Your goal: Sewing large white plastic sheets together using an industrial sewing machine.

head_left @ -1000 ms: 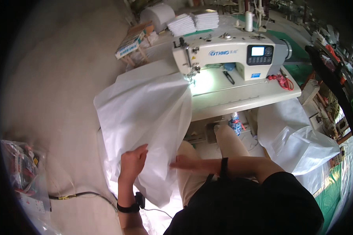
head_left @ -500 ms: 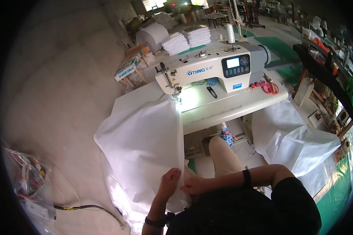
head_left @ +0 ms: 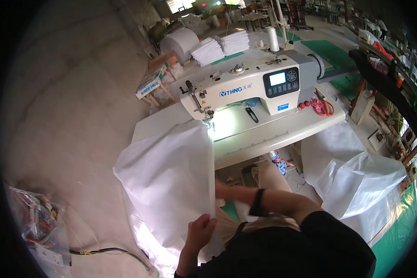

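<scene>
A large white fabric sheet [head_left: 164,180] hung from the needle of the sewing machine [head_left: 245,85] over the front edge of the table [head_left: 282,134]. The left hand [head_left: 200,231] pinched the sheet's lower edge. The right hand [head_left: 224,191] touched the same edge just above; its grip could not be told.

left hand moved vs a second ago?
Yes. The left hand slid from the middle of the white fabric sheet toward its right edge, nearer the person's body and farther from the sewing machine, and grips that edge now.
</scene>
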A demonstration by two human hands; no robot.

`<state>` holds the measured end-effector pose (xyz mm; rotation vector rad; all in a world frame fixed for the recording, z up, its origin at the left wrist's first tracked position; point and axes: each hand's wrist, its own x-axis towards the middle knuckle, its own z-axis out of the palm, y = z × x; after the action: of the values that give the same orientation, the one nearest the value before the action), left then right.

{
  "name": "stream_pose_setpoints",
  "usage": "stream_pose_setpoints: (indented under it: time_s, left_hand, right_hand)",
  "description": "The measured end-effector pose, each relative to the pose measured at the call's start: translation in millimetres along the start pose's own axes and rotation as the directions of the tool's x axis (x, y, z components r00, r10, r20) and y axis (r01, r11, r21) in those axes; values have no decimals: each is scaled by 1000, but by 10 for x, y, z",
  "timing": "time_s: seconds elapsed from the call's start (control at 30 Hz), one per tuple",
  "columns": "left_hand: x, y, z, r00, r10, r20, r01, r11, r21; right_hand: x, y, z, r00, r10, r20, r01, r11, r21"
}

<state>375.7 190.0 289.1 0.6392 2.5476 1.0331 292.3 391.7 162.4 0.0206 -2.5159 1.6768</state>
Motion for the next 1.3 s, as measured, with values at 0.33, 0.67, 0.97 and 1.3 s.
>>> stream_pose_setpoints:
  time_s: [0.33,0.67,0.97,1.3]
  left_hand:
    - [119,-328,161,982,-13,188,23,998,-51]
    - [328,-158,385,865,299,403,-283,954,-99]
    - [1745,487,-167,836,501,225,-549,761,344]
    - [3332,-430,173,912,411,23,-320,673,667]
  right_hand:
    - [-124,265,358,863,-355,359,480,797,-366]
    - [619,-387,-959,938,200,-284,-287,907,-309]
    - [749,-157,-882,871,209,-445,-411,805,-427]
    - [171,-314,-565,912,268,-312,-360,886,-292]
